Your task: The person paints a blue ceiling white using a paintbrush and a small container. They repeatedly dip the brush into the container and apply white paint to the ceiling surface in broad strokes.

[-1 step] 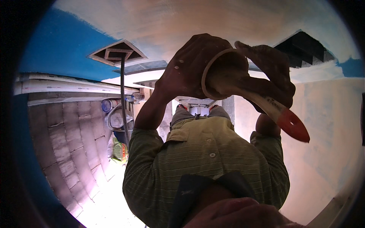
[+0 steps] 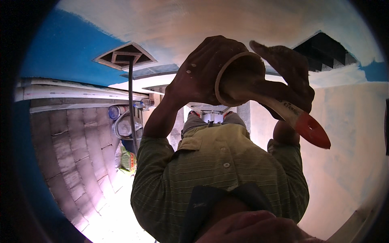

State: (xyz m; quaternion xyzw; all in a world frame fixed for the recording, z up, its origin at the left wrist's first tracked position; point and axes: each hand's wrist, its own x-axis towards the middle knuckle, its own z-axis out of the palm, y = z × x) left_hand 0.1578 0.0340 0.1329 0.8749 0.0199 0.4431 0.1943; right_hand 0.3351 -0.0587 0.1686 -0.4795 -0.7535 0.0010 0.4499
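My left hand (image 2: 202, 73) is wrapped round a small cup (image 2: 220, 79), its round mouth facing up at me. A paintbrush (image 2: 289, 113) with a pale handle and red end (image 2: 313, 130) slants down to the right out of the cup. My right hand (image 2: 289, 77) grips this brush by the handle, one finger stretched out toward the cup's far rim. Inside the cup the brush's head is dark and hard to make out, and I cannot tell how full the cup is. Both hands are in shadow, with pale spots on the left one.
A dark cable (image 2: 130, 97) hangs from a square opening (image 2: 125, 56) in the part-blue, part-pale surface ahead. A second dark opening (image 2: 324, 52) lies at right. Below left are a clear bottle (image 2: 142, 104), a bucket (image 2: 125, 125), a printed bag (image 2: 127, 160) and a block wall (image 2: 77, 150).
The red end of the brush handle has swung slightly up and to the right, and the handle has turned a little in my right hand. My left hand and the cup look unmoved.
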